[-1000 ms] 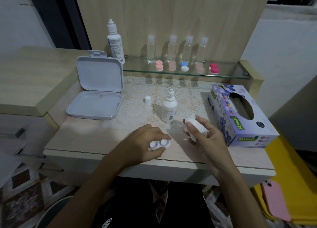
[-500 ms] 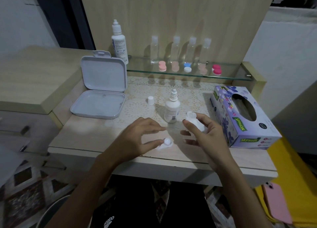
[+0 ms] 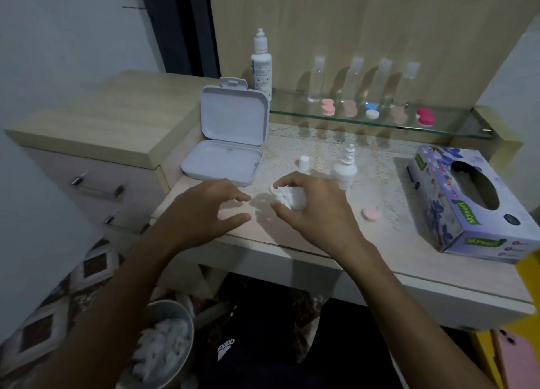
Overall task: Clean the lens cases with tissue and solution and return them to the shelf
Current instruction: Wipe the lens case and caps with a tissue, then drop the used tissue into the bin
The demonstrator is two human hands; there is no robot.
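My right hand (image 3: 314,210) is curled around a crumpled white tissue (image 3: 287,197), with the thumb below and the fingers arched over the top, so the wad sits pinched at the fingertips just above the desk (image 3: 365,260). My left hand (image 3: 204,210) hangs beside it with the fingers spread and relaxed, holding nothing; the thumb and forefinger form a loose gap facing the tissue, but they are apart from it. I cannot tell whether a lens case sits inside the tissue.

A pink lens case (image 3: 370,213) lies flat on the desk to the right of my right hand, apart from it and short of the tissue box (image 3: 467,201). Behind my right hand stands a small white dropper bottle (image 3: 346,167) with its cap off, and the white cap (image 3: 304,163) stands upright just to its left. An open white hinged box (image 3: 230,134) rests at the desk's left rear, lid upright.

On the glass shelf (image 3: 292,115) at the back a row of lens cases lies in front of clear bottles: pink (image 3: 328,107), pale beige (image 3: 350,108), blue-and-white (image 3: 371,110), another beige (image 3: 398,114), and deep pink (image 3: 425,116). A tall solution bottle (image 3: 261,65) stands at the shelf's left end.

Down by my left arm, a metal bin (image 3: 175,324) holds white wadded tissue.
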